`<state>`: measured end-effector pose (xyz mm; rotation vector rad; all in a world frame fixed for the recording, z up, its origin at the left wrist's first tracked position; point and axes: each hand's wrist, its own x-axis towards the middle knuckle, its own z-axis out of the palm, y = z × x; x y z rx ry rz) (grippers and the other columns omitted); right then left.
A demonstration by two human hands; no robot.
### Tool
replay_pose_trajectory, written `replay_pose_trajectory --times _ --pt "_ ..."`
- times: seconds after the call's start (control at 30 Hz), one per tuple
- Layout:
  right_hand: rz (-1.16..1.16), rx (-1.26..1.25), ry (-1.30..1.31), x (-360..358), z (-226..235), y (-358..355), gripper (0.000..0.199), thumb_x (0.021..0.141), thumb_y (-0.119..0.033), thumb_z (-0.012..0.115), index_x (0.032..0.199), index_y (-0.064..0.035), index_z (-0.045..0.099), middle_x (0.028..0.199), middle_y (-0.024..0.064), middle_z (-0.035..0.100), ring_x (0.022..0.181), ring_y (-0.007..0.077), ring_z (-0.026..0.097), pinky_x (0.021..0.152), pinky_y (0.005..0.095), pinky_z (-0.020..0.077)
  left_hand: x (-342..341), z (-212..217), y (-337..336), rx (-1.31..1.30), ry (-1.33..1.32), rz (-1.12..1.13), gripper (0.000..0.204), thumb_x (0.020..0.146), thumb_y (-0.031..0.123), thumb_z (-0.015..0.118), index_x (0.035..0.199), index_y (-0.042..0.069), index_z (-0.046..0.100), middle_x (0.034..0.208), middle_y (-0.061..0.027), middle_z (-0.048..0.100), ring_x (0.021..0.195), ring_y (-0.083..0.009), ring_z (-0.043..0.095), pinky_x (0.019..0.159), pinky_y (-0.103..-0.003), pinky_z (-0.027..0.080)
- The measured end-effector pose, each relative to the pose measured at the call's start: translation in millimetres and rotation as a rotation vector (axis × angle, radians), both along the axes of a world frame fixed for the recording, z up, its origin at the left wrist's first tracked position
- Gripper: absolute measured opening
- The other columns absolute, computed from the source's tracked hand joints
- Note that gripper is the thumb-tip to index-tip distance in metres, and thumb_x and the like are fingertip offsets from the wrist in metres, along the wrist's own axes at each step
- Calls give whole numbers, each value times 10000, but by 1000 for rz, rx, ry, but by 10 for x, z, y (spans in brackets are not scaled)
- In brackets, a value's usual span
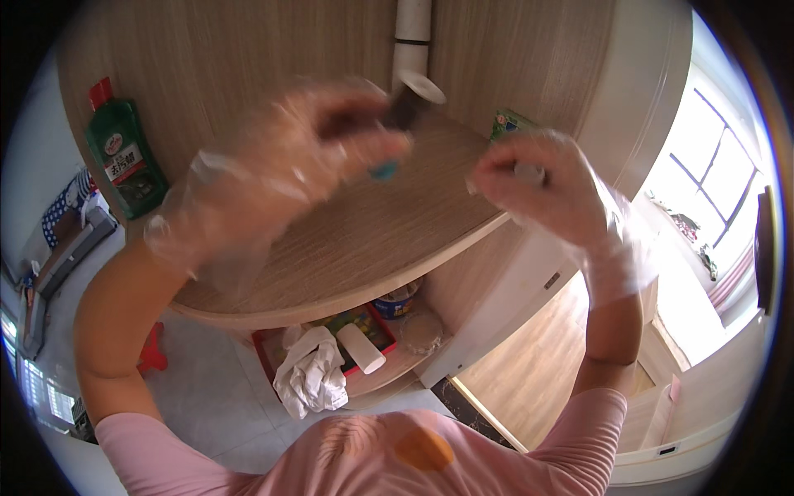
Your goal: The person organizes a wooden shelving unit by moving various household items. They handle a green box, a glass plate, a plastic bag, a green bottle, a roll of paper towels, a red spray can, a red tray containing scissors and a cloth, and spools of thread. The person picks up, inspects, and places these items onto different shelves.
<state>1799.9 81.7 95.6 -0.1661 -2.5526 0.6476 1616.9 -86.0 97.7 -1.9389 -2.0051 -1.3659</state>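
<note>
Wood surface [397,223], both gloved hands raised over it.
Left hand [289,157] pinched a dark tool [403,112], blurred; right hand [538,186] closed on a small white piece [529,173], lifted clear for access.

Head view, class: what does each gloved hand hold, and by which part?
Left hand pinches a small blurred object with a teal end; right hand pinches a small whitish piece. Exact parts cannot be told.

A rounded wooden bench [347,256] with a pale grain filled the middle, backed by a wall panel [248,58] of the same wood. A white pipe [411,37] ran down that panel. Below sat a lower shelf [397,364] above a grey tiled floor [198,388]. To the right, a white cabinet [637,91] stood beside a bright window [711,165] that let in strong daylight.
</note>
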Motion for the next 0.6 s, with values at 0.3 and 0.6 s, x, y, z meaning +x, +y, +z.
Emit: replay_pose_trajectory --times 0.3,0.6 --pt "45 -363 208 805 -609 -42 139 717 -97 677 810 -17 612 701 38 564 612 123 528 558 261 407 -816 -67 860 -79 -61 390 451 818 357 647 1070 -14 592 950 -116 639 910 -197 587 811 -309 450" --pt "7 -392 260 1216 -1161 296 143 696 -98 719 764 -12 628 660 81 594 568 170 566 522 267 416 -1037 -230 1506 -157 -25 599 491 818 384 634 1096 -20 593 995 -141 638 935 -225 596 811 -325 462"
